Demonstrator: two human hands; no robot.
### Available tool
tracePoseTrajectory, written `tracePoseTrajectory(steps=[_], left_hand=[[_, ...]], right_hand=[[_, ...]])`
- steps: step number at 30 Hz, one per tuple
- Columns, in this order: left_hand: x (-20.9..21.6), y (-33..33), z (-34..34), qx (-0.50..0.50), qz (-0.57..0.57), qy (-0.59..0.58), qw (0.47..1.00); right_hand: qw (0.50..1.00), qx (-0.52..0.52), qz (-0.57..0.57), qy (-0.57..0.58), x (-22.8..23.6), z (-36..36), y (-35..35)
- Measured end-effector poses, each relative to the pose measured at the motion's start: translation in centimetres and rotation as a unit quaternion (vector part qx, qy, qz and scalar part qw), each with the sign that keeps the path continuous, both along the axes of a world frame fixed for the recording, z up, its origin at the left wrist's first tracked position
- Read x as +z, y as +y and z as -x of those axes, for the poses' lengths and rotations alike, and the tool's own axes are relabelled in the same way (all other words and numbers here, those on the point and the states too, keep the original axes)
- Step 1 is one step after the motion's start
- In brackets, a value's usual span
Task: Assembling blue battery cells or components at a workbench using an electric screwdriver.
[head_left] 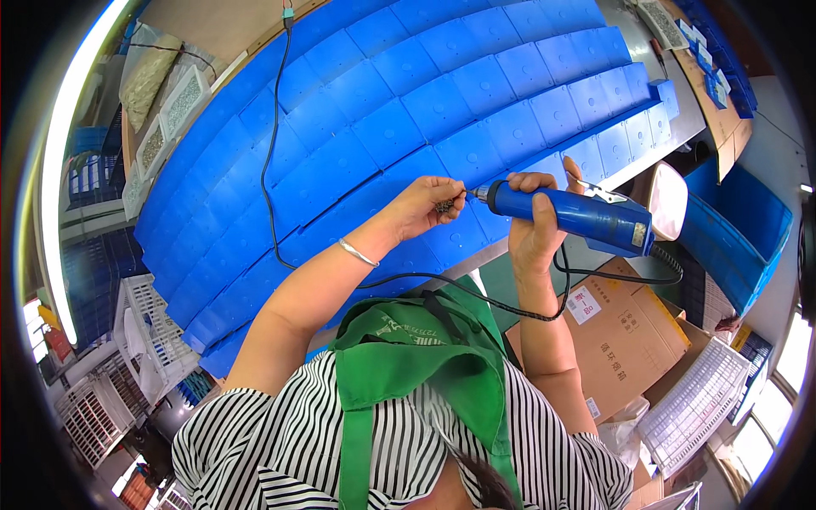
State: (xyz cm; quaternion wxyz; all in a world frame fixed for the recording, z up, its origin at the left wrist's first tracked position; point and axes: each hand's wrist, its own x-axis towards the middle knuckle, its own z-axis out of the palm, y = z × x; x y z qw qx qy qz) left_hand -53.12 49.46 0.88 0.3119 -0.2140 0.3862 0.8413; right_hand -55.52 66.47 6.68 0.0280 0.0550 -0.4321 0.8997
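Note:
My right hand [539, 223] is wrapped round a blue electric screwdriver [586, 219] with a silver lever, held nearly level with its tip toward the left. At that tip, my left hand [425, 208] pinches with thumb and forefinger. Several small dark screws [444, 206] show in its curled fingers; whether one sits on the bit is too small to tell. Both hands are above rows of square blue plastic pieces [389, 133], each with a faint round mark, laid edge to edge across the table.
A black cable [270, 161] runs across the blue pieces and past my arms. Trays of small parts [185, 100] stand at the far left. On the right are a large blue bin [735, 229], a cardboard box [625, 336] and a white crate [695, 408].

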Motion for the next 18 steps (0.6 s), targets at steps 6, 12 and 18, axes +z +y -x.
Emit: tracePoseTrajectory(steps=[6,12,18], left_hand=[[0.3,0.3,1.0,0.04,-0.017,-0.016,0.999],[-0.3,-0.1,0.5,0.017,0.021,0.009,1.0],[-0.6,-0.1,0.0,0.024,0.007,0.015,1.0]], right_hand=[[0.999,-0.031,-0.011,0.01,-0.8,1.5,0.4],[0.979,-0.059,-0.188,0.051,-2.8,1.9,0.2],[0.982,-0.053,-0.18,0.036,-3.2,2.1,-0.2]])
